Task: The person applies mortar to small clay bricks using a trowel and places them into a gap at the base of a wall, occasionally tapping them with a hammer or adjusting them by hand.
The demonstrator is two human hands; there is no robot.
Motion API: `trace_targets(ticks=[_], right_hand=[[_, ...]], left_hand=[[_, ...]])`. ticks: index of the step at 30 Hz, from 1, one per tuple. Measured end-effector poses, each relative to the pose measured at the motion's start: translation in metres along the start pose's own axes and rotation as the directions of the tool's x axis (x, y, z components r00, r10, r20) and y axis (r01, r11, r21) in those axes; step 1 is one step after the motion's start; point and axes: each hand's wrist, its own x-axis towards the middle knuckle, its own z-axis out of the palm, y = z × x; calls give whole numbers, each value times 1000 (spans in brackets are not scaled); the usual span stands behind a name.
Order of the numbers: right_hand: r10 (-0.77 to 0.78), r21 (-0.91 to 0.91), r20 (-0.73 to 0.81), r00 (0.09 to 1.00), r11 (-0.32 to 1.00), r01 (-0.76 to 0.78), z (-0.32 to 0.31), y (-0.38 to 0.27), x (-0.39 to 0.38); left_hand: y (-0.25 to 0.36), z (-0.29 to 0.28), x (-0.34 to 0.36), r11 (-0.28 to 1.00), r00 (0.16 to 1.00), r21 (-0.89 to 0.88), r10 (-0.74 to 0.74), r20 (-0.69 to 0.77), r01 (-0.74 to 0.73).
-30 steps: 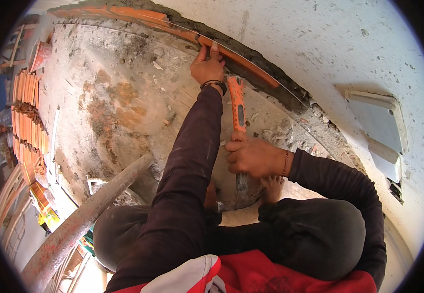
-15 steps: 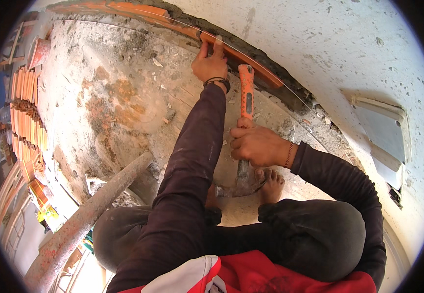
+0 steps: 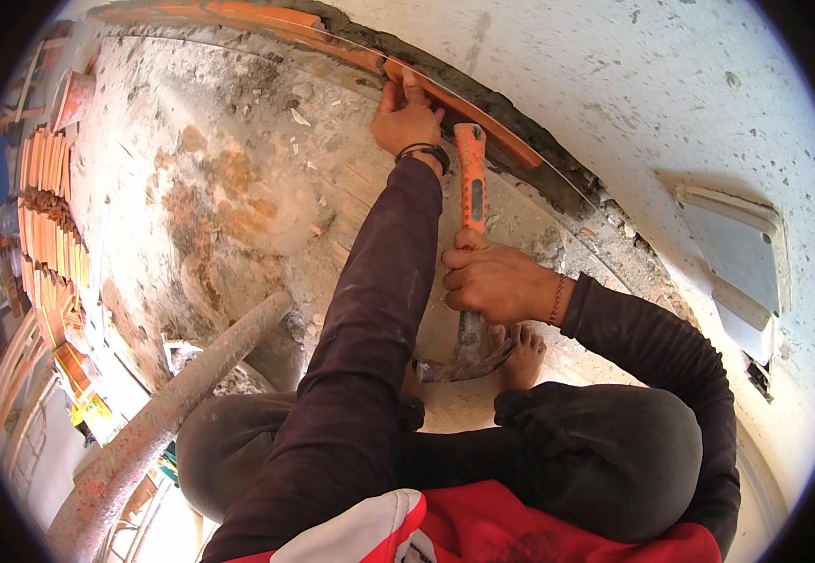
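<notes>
Along the foot of the wall, a narrow orange clay tile (image 3: 496,131) rests against dark wet mortar (image 3: 571,192). My left hand (image 3: 407,122) reaches forward to its left end, with fingertips on the upper edge and front face, gripping it. Another orange tile (image 3: 262,16) continues the row to the left. A taut pale string (image 3: 360,43) runs above the row. Held around its lower handle and neck by my right hand (image 3: 496,280) is a hammer (image 3: 472,174) with an orange grip. Its grip end points to the wall, and its metal head hangs low by my foot.
A thick, mortar-spattered pole (image 3: 182,403) slants up from the lower left. Stacked orange tiles (image 3: 46,239) and a reddish bucket (image 3: 73,99) stand at the far left. Rubble dots the rough floor (image 3: 266,178). A grey-covered box (image 3: 731,249) is set in the white wall.
My left hand has shifted slightly right at the tile's end, and its thumb now shows more. The tile's left end stands out a little from its neighbour. The hammer stays nearly still.
</notes>
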Motion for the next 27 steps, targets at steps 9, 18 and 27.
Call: trace_targets(ticks=[9,18,27], right_hand=[[3,11,2,1000,1000,-3,5,7,-8],[11,-15,24,1000,1000,-10,5,-1,-11],[22,-32,57,998,999,-20,6,-3,-12]], left_hand=[[6,6,-3,997,996,32,-67,-53,69],[8,5,-6,996,997,40,-74,-21,75],[12,1,-6,993,997,109,-55,50,49]])
